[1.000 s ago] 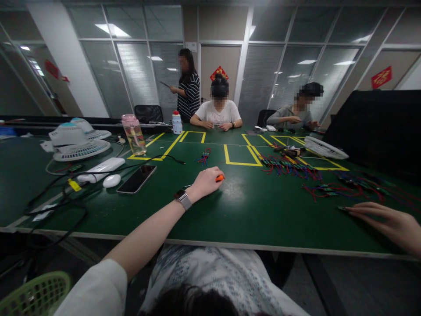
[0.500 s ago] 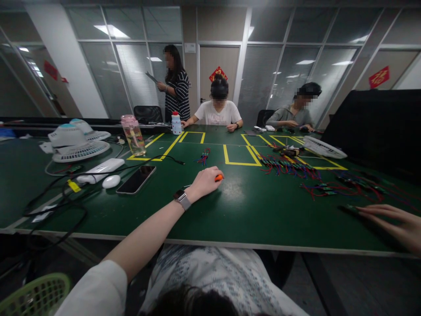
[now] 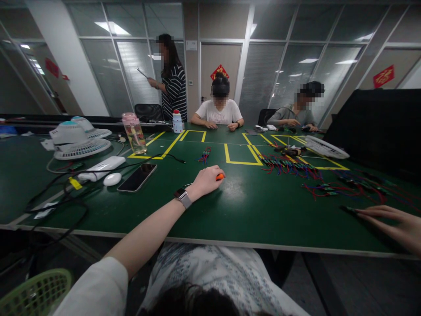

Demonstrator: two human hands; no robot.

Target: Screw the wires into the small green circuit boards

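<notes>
My left hand (image 3: 206, 179) rests on the green table (image 3: 256, 210), its fingers curled over a small orange-handled tool (image 3: 219, 177); a watch is on that wrist. At the right edge my right hand (image 3: 394, 221) lies flat with fingers stretched out, the fingertips touching a small dark part (image 3: 347, 209). Bundles of red, blue and green wired parts (image 3: 332, 188) lie just beyond the right hand.
A phone (image 3: 137, 177), a white mouse (image 3: 112, 179), a white power strip (image 3: 100, 167), black cables, two fans (image 3: 77, 138) and a pink bottle (image 3: 134, 133) sit at left. Yellow tape boxes mark the table. Two people sit opposite; one stands behind.
Both my hands have hardly moved. The standing person at the back has stepped left and turned.
</notes>
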